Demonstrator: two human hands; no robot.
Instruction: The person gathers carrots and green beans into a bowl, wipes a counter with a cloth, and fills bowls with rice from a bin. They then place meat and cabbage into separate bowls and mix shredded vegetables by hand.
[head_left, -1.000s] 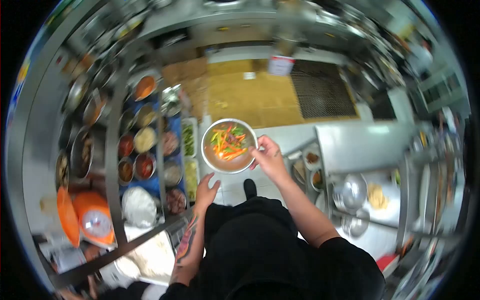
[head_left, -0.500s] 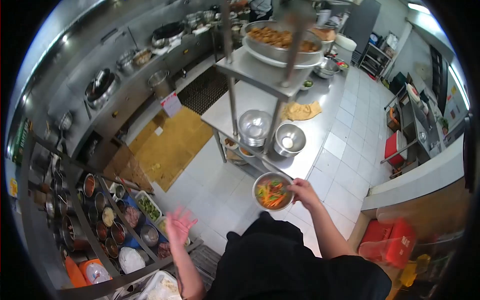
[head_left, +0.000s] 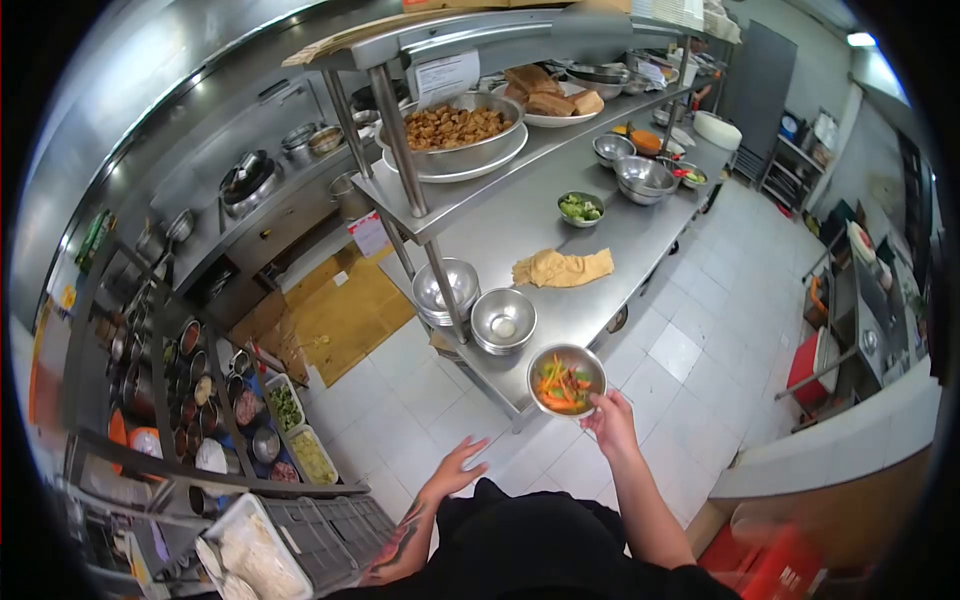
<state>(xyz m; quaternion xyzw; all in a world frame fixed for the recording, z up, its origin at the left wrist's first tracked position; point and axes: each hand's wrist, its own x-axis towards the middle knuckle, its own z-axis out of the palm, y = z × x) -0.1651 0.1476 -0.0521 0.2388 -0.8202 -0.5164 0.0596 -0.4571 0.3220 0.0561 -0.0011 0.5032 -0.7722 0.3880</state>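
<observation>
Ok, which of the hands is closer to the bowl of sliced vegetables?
The right. The right hand grips the rim of the bowl at its near right side; the left hand is open, apart from the bowl, off to its left and nearer the body.

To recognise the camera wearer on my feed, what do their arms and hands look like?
The left hand and right hand are bare, without gloves. A dark and reddish tattoo marks the left forearm; the right forearm shows no clear marking, with a black sleeve above it.
</observation>
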